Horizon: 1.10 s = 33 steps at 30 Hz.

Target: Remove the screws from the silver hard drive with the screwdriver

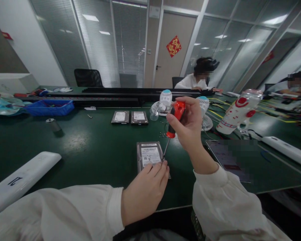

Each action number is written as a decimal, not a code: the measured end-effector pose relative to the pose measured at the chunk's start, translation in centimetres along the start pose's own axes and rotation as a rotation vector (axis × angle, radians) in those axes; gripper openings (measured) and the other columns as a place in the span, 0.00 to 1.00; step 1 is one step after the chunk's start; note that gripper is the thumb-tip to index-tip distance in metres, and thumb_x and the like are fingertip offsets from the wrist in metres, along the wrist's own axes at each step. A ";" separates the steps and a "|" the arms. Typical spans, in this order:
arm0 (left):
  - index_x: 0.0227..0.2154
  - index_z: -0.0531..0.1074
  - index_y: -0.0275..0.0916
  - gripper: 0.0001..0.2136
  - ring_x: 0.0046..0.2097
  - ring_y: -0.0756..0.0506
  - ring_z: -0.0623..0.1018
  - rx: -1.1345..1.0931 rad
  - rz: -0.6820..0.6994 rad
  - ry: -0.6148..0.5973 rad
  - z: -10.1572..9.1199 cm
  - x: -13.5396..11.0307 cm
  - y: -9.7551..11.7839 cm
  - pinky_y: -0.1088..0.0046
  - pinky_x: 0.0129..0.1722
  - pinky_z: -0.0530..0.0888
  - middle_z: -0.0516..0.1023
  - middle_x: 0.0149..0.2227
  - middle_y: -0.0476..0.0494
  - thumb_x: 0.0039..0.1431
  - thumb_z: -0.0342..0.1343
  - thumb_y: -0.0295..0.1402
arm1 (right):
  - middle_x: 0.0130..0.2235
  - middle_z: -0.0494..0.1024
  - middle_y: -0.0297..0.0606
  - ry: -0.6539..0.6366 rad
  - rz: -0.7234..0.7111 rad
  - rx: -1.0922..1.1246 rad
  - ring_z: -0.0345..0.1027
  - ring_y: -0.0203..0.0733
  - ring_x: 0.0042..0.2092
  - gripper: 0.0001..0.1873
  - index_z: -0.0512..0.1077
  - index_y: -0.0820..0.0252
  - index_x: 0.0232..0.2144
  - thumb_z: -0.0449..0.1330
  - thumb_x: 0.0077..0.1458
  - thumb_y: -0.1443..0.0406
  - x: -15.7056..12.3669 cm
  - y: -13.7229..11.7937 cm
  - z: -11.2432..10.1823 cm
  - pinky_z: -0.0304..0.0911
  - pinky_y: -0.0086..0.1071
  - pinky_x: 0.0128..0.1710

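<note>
Green table (95, 157) lies under the drive (152, 154), which rests flat before me, label up, while I guide two hands from afar. My left hand (146, 192) spreads over the drive's near end, fingers laid together; whether the thumb grips an edge below, I cannot tell. My right hand (190, 129) is closed round the handle of the driver (179, 112), which leans with its tip at the drive's right edge, just beside my left fingertips. I judge the step in hand to be screw work along that edge, though whether the tip sits in a screw head is too small to make out. To my mind the next move calls for a tip set squarely, steady pressure downward, and a left hand that holds the drive against turning. My count, from the left: one white box (12, 82), one white bar (27, 180), one blue tray (51, 110), one can (53, 125), two more drives (120, 117) side by side farther back, so three in all; then one driver, a scatter of screws (162, 135) too small to number, two fans (165, 97), one person (194, 82), one tablet (222, 159), one toy (238, 112), a second bar (286, 150) and a second person (286, 88).
</note>
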<state>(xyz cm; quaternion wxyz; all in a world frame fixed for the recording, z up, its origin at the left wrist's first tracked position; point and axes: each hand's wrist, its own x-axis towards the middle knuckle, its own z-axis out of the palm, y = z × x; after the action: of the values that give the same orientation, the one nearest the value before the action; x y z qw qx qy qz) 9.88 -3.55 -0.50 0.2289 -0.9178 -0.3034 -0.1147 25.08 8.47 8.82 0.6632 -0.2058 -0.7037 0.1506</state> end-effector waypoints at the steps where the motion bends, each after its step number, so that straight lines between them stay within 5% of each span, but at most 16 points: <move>1: 0.62 0.63 0.22 0.24 0.62 0.34 0.69 0.003 0.000 0.003 0.0 0.0 0.0 0.59 0.54 0.67 0.66 0.64 0.26 0.68 0.44 0.32 | 0.44 0.73 0.35 0.014 -0.013 -0.029 0.70 0.40 0.41 0.20 0.71 0.47 0.47 0.68 0.52 0.60 0.0 0.0 0.0 0.72 0.39 0.45; 10: 0.62 0.62 0.22 0.24 0.61 0.35 0.69 -0.009 -0.005 0.019 0.2 0.0 0.0 0.60 0.53 0.67 0.66 0.64 0.26 0.68 0.44 0.33 | 0.48 0.78 0.36 -0.089 0.100 0.130 0.75 0.42 0.44 0.19 0.66 0.46 0.57 0.54 0.64 0.58 -0.2 0.2 -0.1 0.73 0.44 0.49; 19: 0.62 0.63 0.23 0.24 0.61 0.35 0.69 0.004 -0.013 0.015 0.1 0.1 -0.1 0.60 0.54 0.66 0.66 0.64 0.27 0.68 0.43 0.33 | 0.40 0.78 0.32 -0.062 0.082 0.070 0.74 0.39 0.40 0.24 0.64 0.50 0.48 0.68 0.51 0.62 0.2 0.1 -0.1 0.72 0.40 0.45; 28: 0.62 0.63 0.22 0.24 0.59 0.36 0.70 -0.005 -0.025 0.043 0.1 0.1 0.1 0.61 0.53 0.66 0.67 0.64 0.28 0.68 0.44 0.33 | 0.40 0.81 0.33 -0.079 0.063 0.311 0.78 0.42 0.40 0.13 0.61 0.48 0.46 0.58 0.60 0.62 -0.1 1.1 -0.1 0.73 0.44 0.45; 33: 0.62 0.63 0.22 0.24 0.60 0.36 0.69 0.001 -0.022 0.047 0.1 0.1 0.0 0.61 0.54 0.65 0.67 0.64 0.28 0.68 0.43 0.33 | 0.43 0.77 0.34 -0.044 0.062 0.167 0.74 0.38 0.41 0.12 0.68 0.52 0.42 0.63 0.56 0.64 0.0 0.6 -0.1 0.69 0.38 0.44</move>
<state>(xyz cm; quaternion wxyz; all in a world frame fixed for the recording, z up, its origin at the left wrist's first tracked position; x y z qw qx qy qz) 9.94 -3.45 -0.54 0.2354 -0.9113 -0.3079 -0.1388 25.26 8.99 8.56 0.6576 -0.1680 -0.6961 0.2338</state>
